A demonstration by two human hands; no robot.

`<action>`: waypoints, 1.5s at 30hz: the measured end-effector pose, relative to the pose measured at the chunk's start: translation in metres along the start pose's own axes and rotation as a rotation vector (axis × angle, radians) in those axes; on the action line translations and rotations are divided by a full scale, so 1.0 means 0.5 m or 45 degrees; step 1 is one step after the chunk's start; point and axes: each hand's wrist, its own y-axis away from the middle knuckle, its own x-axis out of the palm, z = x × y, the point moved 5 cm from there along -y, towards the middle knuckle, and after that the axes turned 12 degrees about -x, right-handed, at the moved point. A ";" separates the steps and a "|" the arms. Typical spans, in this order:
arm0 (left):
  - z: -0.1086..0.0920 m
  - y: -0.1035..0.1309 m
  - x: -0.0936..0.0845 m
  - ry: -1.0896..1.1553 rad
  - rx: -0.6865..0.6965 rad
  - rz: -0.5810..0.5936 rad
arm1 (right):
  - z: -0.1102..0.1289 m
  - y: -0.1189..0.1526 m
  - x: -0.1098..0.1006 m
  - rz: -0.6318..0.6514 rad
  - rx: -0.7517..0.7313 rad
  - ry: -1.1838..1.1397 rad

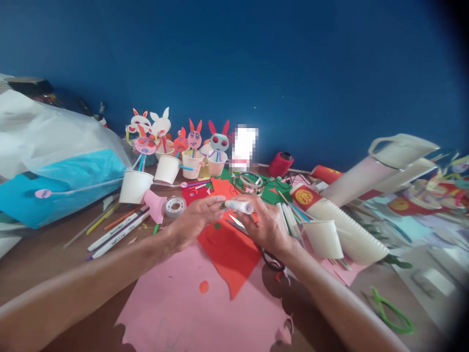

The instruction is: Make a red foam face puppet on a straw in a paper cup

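A white glue stick (240, 206) lies nearly level over the paper, its round end turned to the right. My right hand (269, 225) is closed on it, thumb below and fingers behind. At the tube's left end, the fingertips of my left hand (200, 215) are pinched together; a speck of green shows there, too small to name. Beneath both hands is a cut sheet of orange-red paper (230, 256), resting on a larger pink sheet (183, 303) with scalloped cut edges. Scissors (273, 261) lie partly hidden under my right hand. A small orange disc (203, 287) sits on the pink sheet.
Paper cups (136, 187) with animal-faced paper puppets (219, 142) stand at the back left. A tape roll (175, 207) and markers (117, 232) lie left. To the right are stacked cups (344, 225), a pitcher (403, 146) and a green pipe cleaner (392, 313).
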 end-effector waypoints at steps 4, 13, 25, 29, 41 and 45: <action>0.003 -0.001 0.003 -0.137 0.051 0.015 | 0.000 -0.004 -0.004 -0.017 0.047 -0.023; 0.010 -0.008 0.007 -0.095 0.099 0.102 | 0.006 -0.003 0.004 0.001 0.052 -0.081; 0.004 -0.002 0.012 0.179 -0.032 0.148 | 0.013 0.002 0.011 0.017 -0.093 -0.047; 0.003 -0.002 0.006 0.225 -0.064 0.095 | 0.015 0.002 0.012 0.039 -0.157 0.020; 0.004 -0.004 0.002 0.183 -0.047 0.096 | 0.009 -0.001 0.005 0.035 -0.117 0.066; 0.006 -0.004 0.004 0.083 -0.026 0.057 | 0.002 0.001 0.006 0.011 -0.032 0.076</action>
